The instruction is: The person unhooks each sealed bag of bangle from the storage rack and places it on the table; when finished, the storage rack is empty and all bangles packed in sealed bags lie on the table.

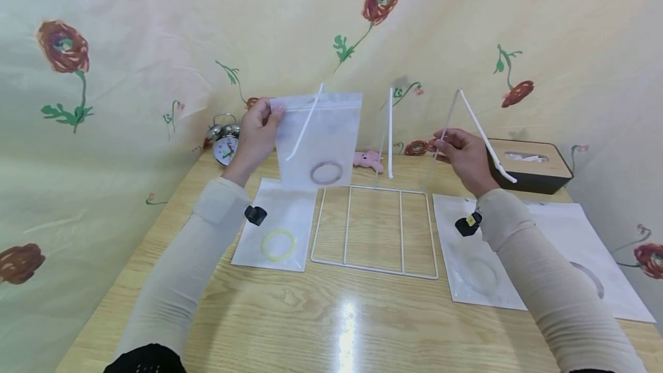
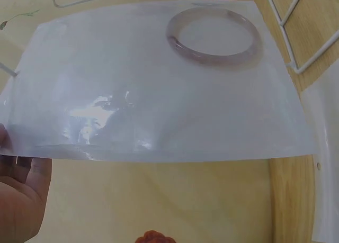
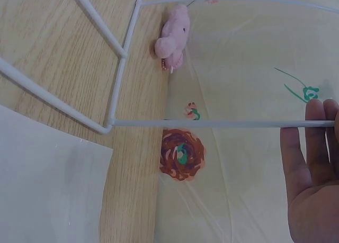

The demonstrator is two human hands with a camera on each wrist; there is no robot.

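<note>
My left hand pinches the top left corner of a translucent zip bag. Inside its lower end lies a pale purplish bangle. The bag is held up at the left prong of a white wire rack, which shows across its face; whether the prong passes through a hole there, I cannot tell. My right hand holds the rack's right upright between thumb and fingers. The middle prong and right prong carry nothing.
A bag with a yellow-green bangle lies left of the rack. Bagged bangles on white bags lie right, partly under my forearm. Behind stand an alarm clock, a pink plush toy and a tissue box, against a flowered cloth.
</note>
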